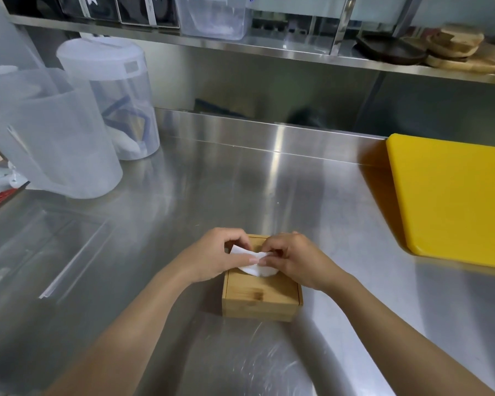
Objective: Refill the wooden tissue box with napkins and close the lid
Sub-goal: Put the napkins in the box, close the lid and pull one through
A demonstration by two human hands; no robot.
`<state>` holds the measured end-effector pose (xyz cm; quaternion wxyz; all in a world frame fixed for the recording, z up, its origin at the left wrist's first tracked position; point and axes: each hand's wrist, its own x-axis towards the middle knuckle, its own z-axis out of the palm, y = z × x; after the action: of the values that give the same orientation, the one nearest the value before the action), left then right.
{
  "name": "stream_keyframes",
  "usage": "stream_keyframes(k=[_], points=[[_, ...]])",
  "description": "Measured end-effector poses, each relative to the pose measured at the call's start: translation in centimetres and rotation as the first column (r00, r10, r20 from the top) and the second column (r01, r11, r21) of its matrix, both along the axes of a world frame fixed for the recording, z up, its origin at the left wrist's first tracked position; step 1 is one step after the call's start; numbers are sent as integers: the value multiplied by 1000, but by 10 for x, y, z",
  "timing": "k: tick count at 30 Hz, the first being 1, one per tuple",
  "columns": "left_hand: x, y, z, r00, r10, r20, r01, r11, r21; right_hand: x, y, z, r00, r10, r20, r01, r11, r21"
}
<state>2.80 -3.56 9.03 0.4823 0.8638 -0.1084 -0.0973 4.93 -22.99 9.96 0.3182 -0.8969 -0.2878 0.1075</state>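
Head view: left hand (216,254) and right hand (293,257) each grip the white paper napkin (256,262) atop the closed square wooden tissue box (262,292) near the steel tabletop's (269,181) front edge.

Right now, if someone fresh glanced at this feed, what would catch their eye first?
Probably the bright yellow cutting board lying at the right edge of the steel counter. Next, near the front centre, the left hand and right hand pinch a white napkin over the top of the wooden tissue box. Two translucent plastic jugs stand at the back left.
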Motion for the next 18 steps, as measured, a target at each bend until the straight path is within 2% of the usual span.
stream_keyframes(k=[3, 6, 9, 15, 18], points=[[0, -4, 1, 998, 26, 51, -28, 999, 32, 0, 1, 3, 998, 28, -57, -31, 999, -44], [-1, 1, -2, 998, 52, 41, -55, 996, 76, 4, -7, 5, 994, 16, -105, -26, 995, -95], [-4, 5, -4, 998, 62, 14, -63, 995, 78, 6, -12, 5, 993, -9, -116, 0, 997, -76], [-8, 7, -2, 996, 93, 10, -93, 993, 69, -2, -9, 6, 1000, 17, -20, -17, 1000, -13], [-9, 9, -5, 995, 97, 30, -98, 994, 55, -3, -13, 3, 998, -34, -51, 36, 999, 40]])
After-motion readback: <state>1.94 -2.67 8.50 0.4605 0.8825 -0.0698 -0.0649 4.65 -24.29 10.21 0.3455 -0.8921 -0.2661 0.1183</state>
